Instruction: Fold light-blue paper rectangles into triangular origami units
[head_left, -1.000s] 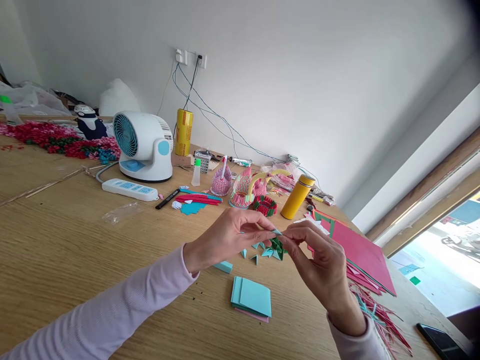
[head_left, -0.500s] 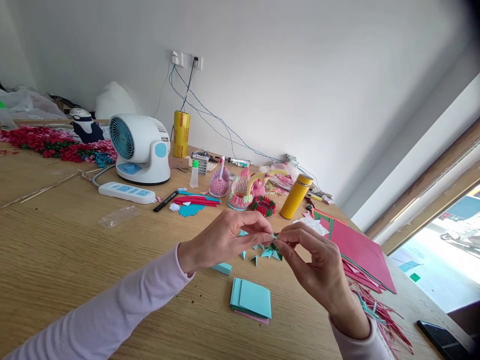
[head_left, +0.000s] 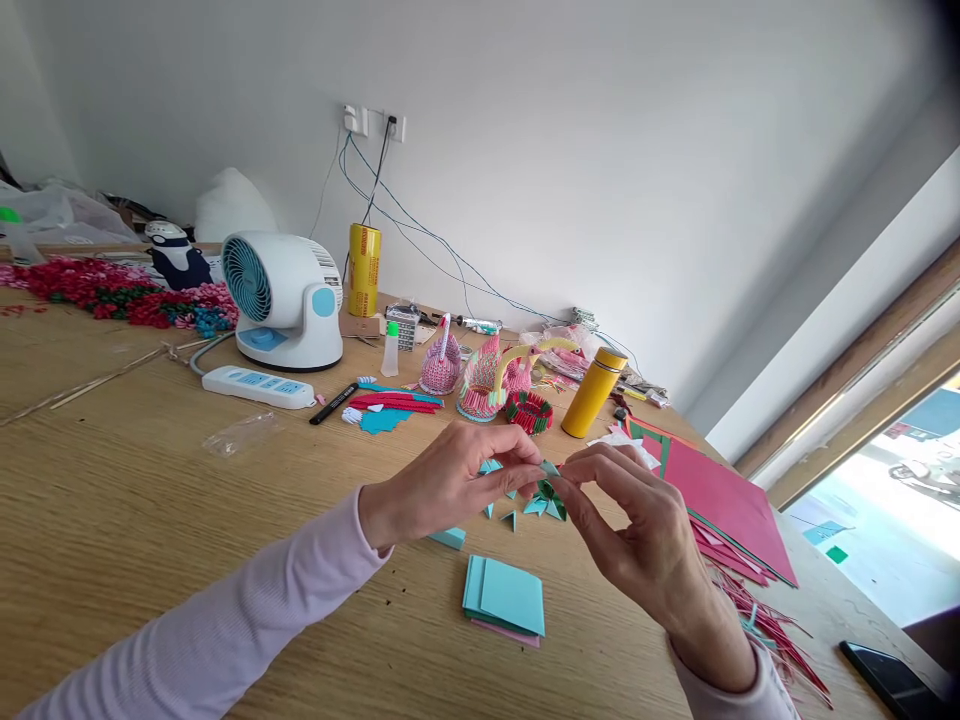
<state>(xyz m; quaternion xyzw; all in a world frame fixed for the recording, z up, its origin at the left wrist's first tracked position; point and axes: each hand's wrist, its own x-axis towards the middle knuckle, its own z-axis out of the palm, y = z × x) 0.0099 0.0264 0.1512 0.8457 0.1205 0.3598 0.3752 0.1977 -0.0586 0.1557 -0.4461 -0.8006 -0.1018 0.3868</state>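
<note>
Head view: the left hand (head_left: pixel 450 480) and right hand (head_left: pixel 637 530) pinch one small teal folded paper piece (head_left: pixel 551 468) between fingertips, above the stack of teal paper squares (head_left: pixel 504 598); uneven pressure could skew its crease.

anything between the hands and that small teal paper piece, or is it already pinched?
Nothing visible in the way. The left hand and right hand meet fingertip to fingertip on the small teal paper piece, held above the wooden table. The folded teal triangles lie on the table behind it, apart from it.
</note>
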